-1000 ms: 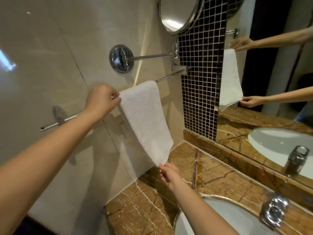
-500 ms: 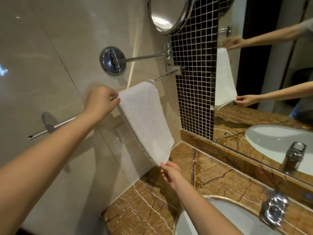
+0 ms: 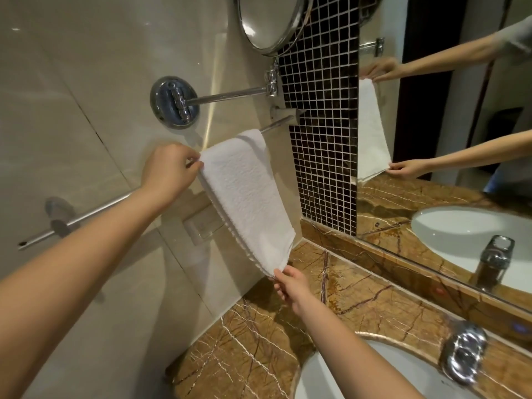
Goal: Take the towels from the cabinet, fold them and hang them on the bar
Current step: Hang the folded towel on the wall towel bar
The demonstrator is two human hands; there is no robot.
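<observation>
ok so the folded white towel is hanging over the chrome bar on the side wall, up toward the end next to the dark mosaic tiles, and it's being held out at a slant instead of dropping straight down. The left hand is pinching the top edge right where the towel is bending over the bar, fingers curled onto the cloth. The right hand is pinching the bottom corner and drawing it out over the marble counter. Looks to me like the straightening part of the hang, so this one is nearly done. What I'm worrying about: the right hand is tugging away from the wall, and if that pull is beating the left hand's pinch, the whole towel is sliding forward off the bar and landing on the counter or in the sink. The layered edges along the left side are also showing a bit, so a crooked tug is probably fanning the fold open. And I'm not seeing the back half behind the bar, so it may be hanging uneven
</observation>
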